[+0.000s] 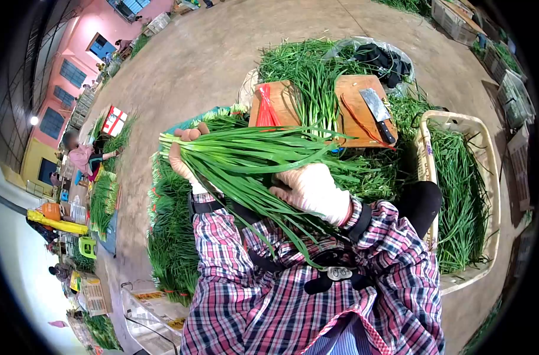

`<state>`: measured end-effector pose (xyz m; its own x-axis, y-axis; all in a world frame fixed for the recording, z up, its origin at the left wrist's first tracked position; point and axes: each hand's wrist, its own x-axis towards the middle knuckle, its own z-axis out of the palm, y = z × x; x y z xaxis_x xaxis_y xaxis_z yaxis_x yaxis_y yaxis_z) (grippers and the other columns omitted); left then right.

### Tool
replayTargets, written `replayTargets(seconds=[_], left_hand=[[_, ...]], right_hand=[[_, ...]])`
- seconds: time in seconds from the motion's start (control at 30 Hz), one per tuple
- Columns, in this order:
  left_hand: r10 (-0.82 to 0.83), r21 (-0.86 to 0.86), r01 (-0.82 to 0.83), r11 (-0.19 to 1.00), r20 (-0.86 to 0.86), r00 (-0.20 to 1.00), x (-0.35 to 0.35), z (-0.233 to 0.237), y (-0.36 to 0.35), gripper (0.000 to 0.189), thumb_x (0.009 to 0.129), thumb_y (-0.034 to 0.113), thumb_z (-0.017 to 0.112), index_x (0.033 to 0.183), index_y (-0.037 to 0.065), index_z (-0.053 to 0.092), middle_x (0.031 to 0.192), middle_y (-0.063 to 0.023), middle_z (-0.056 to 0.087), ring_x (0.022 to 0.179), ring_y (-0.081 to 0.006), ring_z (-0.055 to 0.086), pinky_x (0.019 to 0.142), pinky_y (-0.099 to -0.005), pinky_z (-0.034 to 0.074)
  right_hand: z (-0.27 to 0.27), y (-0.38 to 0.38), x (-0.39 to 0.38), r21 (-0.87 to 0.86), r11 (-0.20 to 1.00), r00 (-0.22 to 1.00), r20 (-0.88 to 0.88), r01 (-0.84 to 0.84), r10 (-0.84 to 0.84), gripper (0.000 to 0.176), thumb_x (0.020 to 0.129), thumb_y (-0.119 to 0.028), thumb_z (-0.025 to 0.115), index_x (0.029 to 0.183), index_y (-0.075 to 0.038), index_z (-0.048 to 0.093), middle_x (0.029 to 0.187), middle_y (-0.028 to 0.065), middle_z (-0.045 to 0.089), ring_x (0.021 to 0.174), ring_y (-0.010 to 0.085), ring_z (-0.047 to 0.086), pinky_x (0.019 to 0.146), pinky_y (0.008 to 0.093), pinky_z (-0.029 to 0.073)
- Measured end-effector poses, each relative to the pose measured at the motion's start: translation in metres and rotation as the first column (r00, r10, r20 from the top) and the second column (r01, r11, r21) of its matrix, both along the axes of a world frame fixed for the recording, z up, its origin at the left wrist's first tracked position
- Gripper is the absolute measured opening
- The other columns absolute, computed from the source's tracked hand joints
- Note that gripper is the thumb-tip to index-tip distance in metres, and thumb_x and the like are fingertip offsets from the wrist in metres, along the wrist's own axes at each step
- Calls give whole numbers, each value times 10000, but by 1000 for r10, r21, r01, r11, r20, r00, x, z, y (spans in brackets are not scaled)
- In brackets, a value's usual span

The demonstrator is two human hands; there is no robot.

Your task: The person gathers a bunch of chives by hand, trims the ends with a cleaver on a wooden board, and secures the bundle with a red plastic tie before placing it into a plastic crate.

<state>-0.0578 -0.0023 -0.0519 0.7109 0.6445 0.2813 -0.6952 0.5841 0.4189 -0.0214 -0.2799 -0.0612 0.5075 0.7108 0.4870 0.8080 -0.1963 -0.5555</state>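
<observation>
Just short of the near edge of the wooden board, the bundle of chives is held crosswise, clear of any surface. The left hand has its fingers wrapped around the stem end. The gloved right hand curls its fingers over the leaves at mid-length. Handling estimate: the bundle is light, soft and limp, and the loose tips droop toward the plaid sleeve. Leaves probably bruise easily and slip out of a slack hold. Grip the stem end, where the stalks are firmest, and support the middle.
</observation>
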Motion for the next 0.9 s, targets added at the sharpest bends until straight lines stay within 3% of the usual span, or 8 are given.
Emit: replayTargets(seconds=[0.17, 0.27, 0.3, 0.53, 0.67, 0.7, 0.8, 0.9], left_hand=[[-74, 21, 72, 997, 100, 992, 2, -6, 0, 263, 869, 210, 632, 1097, 90, 581, 794, -21, 596, 803, -214, 597, 1079, -446, 384], [-18, -24, 18, 1000, 30, 999, 2, 1, -8, 251, 866, 207, 640, 1086, 102, 580, 777, -3, 559, 786, -192, 564, 1083, -436, 377], [2, -45, -2, 999, 5, 1000, 2, -1, -9, 246, 865, 206, 641, 1082, 106, 579, 770, 2, 548, 780, -184, 552, 1085, -432, 375], [56, -10, -57, 998, -95, 994, -1, -11, -6, 171, 894, 225, 604, 994, 88, 625, 844, -98, 717, 781, -263, 695, 1017, -458, 477], [-77, -32, 76, 997, -23, 997, -1, -30, 9, 160, 888, 230, 598, 971, 98, 636, 831, -86, 676, 881, -260, 656, 1014, -478, 475], [82, -79, -103, 992, -240, 967, -2, -21, -7, 174, 874, 249, 608, 965, 104, 634, 831, -73, 648, 927, -277, 628, 1012, -485, 467], [165, -75, -203, 976, -349, 922, 5, -32, -2, 194, 870, 297, 579, 897, 109, 616, 853, -48, 639, 1001, -299, 617, 978, -518, 466], [165, 2, -175, 985, -352, 921, -1, -49, 10, 242, 861, 315, 555, 860, 85, 627, 861, -88, 661, 996, -317, 622, 950, -521, 487]], right_hand=[[2, 9, 0, -210, 975, 996, -22, 74, -81, 279, 831, -369, 678, 971, -129, 652, 850, 114, 677, 795, 351, 658, 679, 454, 532], [-7, 10, -1, -180, 983, 999, -24, 36, -41, 281, 833, -363, 674, 982, -127, 649, 856, 121, 677, 799, 359, 656, 682, 457, 532], [-10, 10, 1, 31, 1000, 1000, 6, 5, -5, 262, 833, -346, 672, 969, -122, 665, 850, 130, 675, 792, 354, 658, 681, 456, 533], [-13, 18, 8, -35, 999, 983, -180, -34, 27, 204, 828, -304, 659, 921, -128, 704, 800, 138, 667, 776, 353, 656, 676, 436, 530], [-11, 16, 19, 27, 999, 965, -261, -19, 26, 220, 813, -312, 652, 919, -128, 711, 767, 140, 669, 739, 354, 657, 676, 442, 528], [-8, 14, 22, 81, 997, 971, -235, -18, 36, 214, 803, -306, 650, 916, -135, 713, 743, 146, 662, 713, 357, 654, 656, 440, 528], [5, 13, 25, 257, 965, 979, -206, 48, 7, 156, 810, -238, 666, 898, -114, 701, 703, 160, 639, 640, 353, 639, 587, 410, 515], [36, -10, 34, 518, 838, 796, -574, 171, 192, 163, 851, -171, 658, 902, -17, 675, 689, 68, 632, 603, 157, 593, 587, 300, 488]])
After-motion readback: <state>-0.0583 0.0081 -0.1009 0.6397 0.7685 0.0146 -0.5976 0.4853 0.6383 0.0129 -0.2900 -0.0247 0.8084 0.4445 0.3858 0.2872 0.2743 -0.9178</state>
